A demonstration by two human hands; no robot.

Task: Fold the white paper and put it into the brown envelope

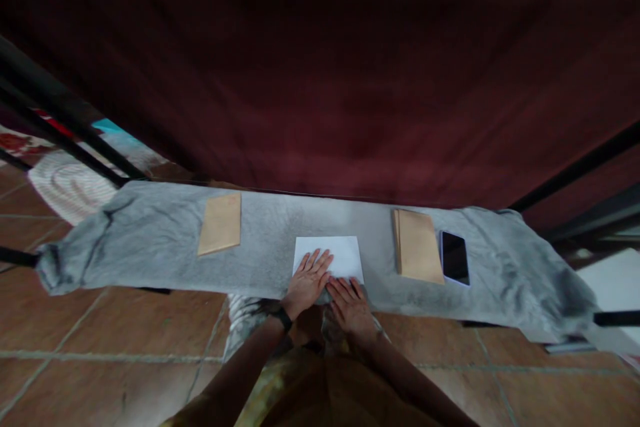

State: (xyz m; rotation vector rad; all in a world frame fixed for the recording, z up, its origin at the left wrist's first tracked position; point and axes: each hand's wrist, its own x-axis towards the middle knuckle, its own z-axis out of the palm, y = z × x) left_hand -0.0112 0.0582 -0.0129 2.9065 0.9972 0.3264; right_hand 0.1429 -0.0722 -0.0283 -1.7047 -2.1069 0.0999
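Gray cloth point(270, 267) stretched before a dark red backdrop point(320, 113); white paper point(345, 250) lay near its front edge; the left hand point(307, 283) pressed flat on it, the right hand point(353, 313) touched its near edge, neither clamped; it looked light, easily creased, best held by the far corners; sideways room reached a brown envelope point(220, 223) and a brown stack point(419, 247).

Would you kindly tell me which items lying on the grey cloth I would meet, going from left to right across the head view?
Single brown envelope → white paper → stacked brown envelopes → phone.
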